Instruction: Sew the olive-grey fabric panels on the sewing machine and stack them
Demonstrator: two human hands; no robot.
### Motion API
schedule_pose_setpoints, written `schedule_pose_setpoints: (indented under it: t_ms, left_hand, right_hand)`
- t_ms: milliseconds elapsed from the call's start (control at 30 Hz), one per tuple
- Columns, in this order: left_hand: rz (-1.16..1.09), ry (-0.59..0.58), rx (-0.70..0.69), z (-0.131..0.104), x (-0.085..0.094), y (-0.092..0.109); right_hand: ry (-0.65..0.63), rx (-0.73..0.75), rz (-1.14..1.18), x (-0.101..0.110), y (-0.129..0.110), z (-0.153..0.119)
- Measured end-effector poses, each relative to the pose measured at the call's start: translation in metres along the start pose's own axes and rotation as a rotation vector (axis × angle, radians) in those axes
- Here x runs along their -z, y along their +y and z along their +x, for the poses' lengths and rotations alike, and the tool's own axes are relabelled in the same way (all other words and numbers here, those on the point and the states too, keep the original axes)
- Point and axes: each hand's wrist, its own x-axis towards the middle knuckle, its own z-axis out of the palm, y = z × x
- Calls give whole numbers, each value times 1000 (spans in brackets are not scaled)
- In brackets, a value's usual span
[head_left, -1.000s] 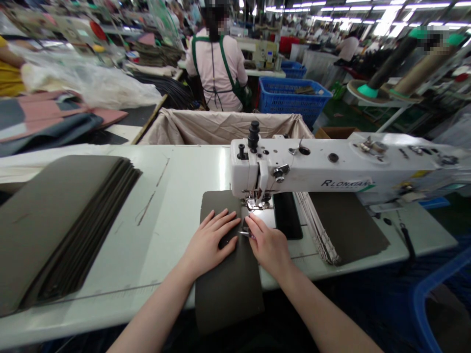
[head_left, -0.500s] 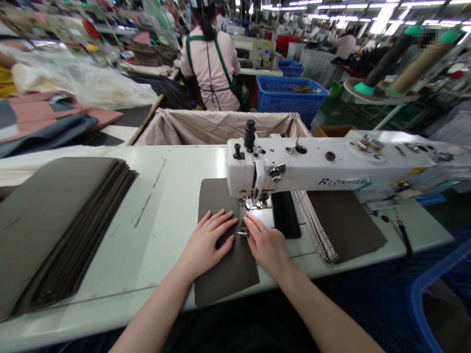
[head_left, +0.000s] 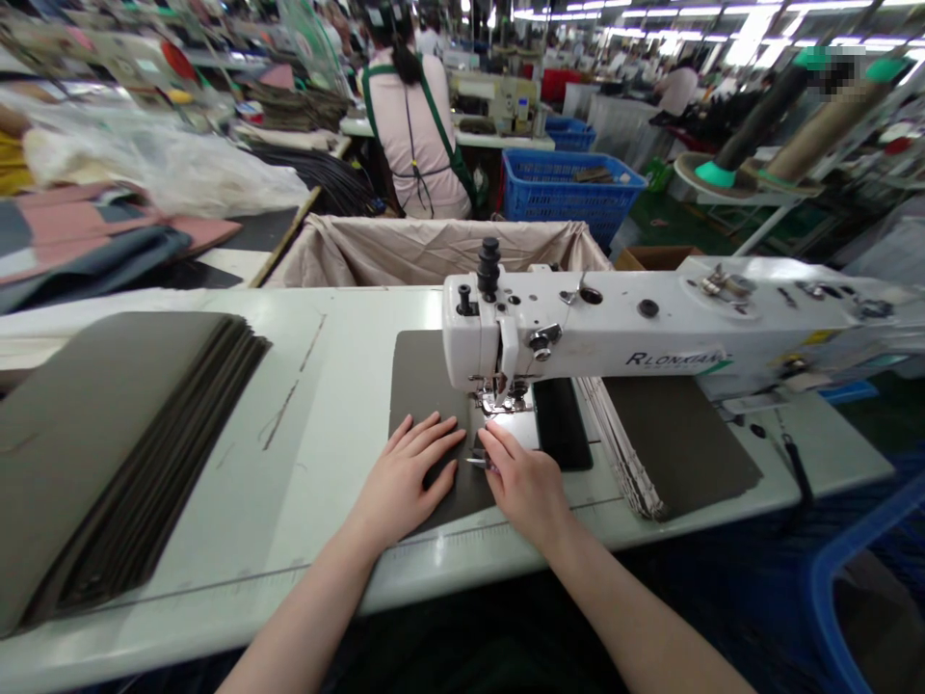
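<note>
A dark grey-brown panel (head_left: 426, 371) lies on the pale table, its right edge under the presser foot of the white sewing machine (head_left: 593, 328). My left hand (head_left: 409, 472) rests on the panel with its fingers spread. At the panel's right edge, just in front of the needle area, my right hand (head_left: 521, 477) is closed round small metal snips (head_left: 477, 461), whose tips point left, and its fingertips touch the panel. A black flat object (head_left: 562, 424) lies right of the needle plate.
Stacked dark panels (head_left: 145, 414) cover the table's left side. Another pile (head_left: 672, 443) lies under the machine arm. Behind the table are a cloth-lined bin (head_left: 434, 251), a blue basket (head_left: 570, 188) and a seated person (head_left: 415, 125).
The panel has slid away from me under the machine, so its near edge is now close to my hands. Both hands stay almost in place. The person behind has leaned a little left.
</note>
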Motion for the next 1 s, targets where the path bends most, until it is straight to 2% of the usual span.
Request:
schedule_pose_setpoints:
  t_ms: [1000]
  left_hand:
    - [39, 45, 28, 3, -8, 2]
  right_hand:
    - [10, 0, 5, -1, 0, 0]
